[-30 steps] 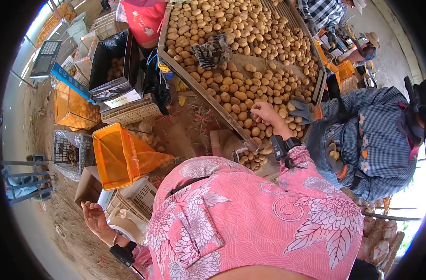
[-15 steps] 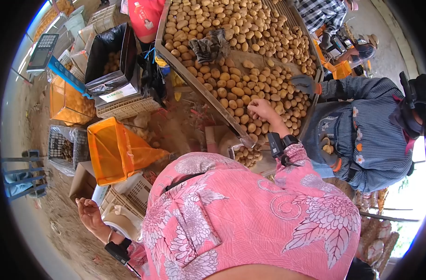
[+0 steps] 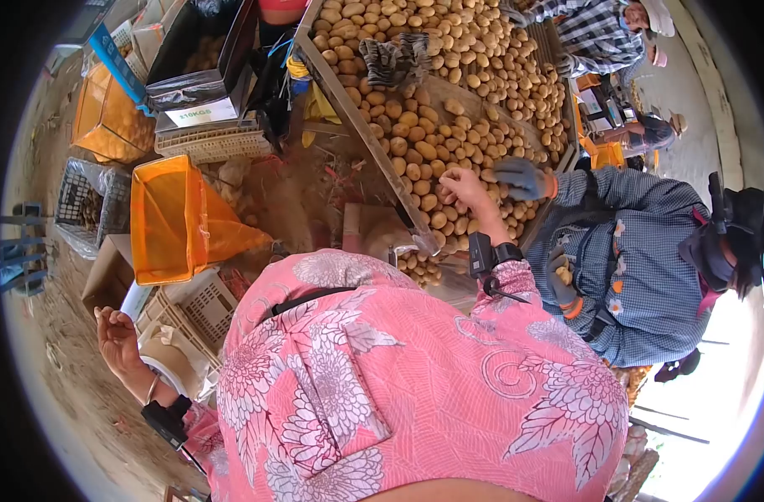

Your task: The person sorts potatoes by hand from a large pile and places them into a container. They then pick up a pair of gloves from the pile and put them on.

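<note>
Up ahead, the right hand rests fingers-down on potatoes in a long sorting tray running from near centre to far right; its grip cannot be told. Low left, the left hand hangs open, empty, beside a white crate.

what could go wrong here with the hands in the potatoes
The right hand picks among potatoes right beside a co-worker's gloved hand; the two could bump. Potatoes piled at the table's low edge might roll off. The left hand hangs free behind, near the crates, out of sight.
</note>
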The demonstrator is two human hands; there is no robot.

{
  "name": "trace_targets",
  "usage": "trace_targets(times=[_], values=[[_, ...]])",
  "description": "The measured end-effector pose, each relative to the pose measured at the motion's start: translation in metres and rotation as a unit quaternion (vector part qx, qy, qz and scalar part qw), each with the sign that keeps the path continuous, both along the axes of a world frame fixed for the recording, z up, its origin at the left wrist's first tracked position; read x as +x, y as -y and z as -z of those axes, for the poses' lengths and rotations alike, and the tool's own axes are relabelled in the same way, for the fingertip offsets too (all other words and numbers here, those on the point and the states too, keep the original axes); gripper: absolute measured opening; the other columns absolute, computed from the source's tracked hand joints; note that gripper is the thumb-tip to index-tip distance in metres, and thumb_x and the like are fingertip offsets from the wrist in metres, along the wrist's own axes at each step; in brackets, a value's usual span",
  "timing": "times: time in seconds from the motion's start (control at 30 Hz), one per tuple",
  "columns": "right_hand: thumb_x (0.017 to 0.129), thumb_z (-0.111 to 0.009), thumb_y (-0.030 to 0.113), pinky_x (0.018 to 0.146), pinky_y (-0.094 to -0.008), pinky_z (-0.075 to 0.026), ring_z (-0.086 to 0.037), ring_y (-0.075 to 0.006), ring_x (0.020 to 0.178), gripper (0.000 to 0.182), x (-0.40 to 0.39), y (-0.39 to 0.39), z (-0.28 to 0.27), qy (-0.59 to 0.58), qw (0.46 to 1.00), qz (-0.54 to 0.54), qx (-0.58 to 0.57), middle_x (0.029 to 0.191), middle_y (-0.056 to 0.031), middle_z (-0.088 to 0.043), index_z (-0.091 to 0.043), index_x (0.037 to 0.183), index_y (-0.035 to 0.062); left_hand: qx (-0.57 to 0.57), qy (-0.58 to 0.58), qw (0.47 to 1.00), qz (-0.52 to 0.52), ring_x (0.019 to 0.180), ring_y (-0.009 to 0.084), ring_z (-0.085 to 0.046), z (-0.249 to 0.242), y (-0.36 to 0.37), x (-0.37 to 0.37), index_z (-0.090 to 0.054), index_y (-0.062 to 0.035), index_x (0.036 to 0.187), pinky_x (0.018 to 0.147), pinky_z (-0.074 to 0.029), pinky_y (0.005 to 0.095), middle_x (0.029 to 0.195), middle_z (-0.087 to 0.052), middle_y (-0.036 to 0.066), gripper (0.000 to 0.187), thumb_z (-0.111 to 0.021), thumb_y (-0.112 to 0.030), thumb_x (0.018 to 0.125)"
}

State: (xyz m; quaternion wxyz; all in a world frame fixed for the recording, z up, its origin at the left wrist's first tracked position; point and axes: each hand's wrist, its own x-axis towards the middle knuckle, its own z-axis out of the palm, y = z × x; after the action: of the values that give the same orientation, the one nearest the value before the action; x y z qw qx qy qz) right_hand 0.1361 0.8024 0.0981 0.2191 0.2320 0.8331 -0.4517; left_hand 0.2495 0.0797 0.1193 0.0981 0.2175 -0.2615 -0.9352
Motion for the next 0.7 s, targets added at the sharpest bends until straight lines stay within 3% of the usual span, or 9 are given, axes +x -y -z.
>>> trace_targets(times=[0.13,0.7], values=[[0.083,-0.057,0.021,0.038,-0.0222,-0.038,-0.058,-0.0101,0.050,0.019,-0.002,0.002,-0.002,-0.003,1.000,0.015,-0.007,0.068,-0.0044,-0.060,-0.055,0.088,0.0033,0.014,-0.013,1.000,0.009,0.069,0.0159,-0.046,0.003,0.002,0.002,-0.051,-0.0018,0.102,0.068,-0.046,0.0298,0.084,-0.049,0.005,0.015,-0.048,-0.007,0.089],[0.083,-0.058,0.022,0.036,-0.0193,-0.036,-0.056,-0.0085,0.049,0.021,0.011,-0.002,0.003,0.008,0.999,0.035,-0.020,0.070,-0.0041,-0.059,-0.055,0.092,0.0035,-0.006,-0.005,1.000,0.009,0.069,0.0152,-0.045,0.001,0.005,-0.005,-0.050,-0.0022,0.102,0.067,-0.046,0.0294,0.084,-0.049,0.005,0.015,-0.048,-0.008,0.089]])
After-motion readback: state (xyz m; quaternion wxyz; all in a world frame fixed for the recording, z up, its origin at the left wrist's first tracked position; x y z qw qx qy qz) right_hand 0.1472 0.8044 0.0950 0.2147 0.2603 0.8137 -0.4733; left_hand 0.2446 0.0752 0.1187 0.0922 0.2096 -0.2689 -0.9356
